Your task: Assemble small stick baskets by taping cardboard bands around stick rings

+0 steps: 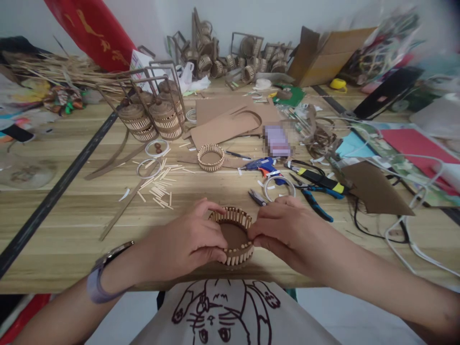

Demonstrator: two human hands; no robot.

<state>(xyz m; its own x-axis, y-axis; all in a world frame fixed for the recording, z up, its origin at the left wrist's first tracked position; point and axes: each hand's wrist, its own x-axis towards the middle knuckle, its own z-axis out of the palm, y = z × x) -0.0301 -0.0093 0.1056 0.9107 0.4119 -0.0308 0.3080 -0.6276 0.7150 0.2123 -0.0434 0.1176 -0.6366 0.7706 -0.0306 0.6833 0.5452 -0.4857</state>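
A small round basket of cardboard ringed with short upright wooden sticks stands near the table's front edge. My left hand grips its left wall, with fingers over the rim and thumb at the near side. On the right wall, my right hand pinches the rim with its fingertips; whether a small stick lies between them is hidden. Beyond the hands sits a similar stick-walled ring. Loose short wooden sticks are scattered to the left of it.
A blue glue gun, blue-handled pliers, a box cutter and a tape roll lie on the right. Lidded baskets with tall handles stand at the back left. Cardboard sheets lie behind the ring.
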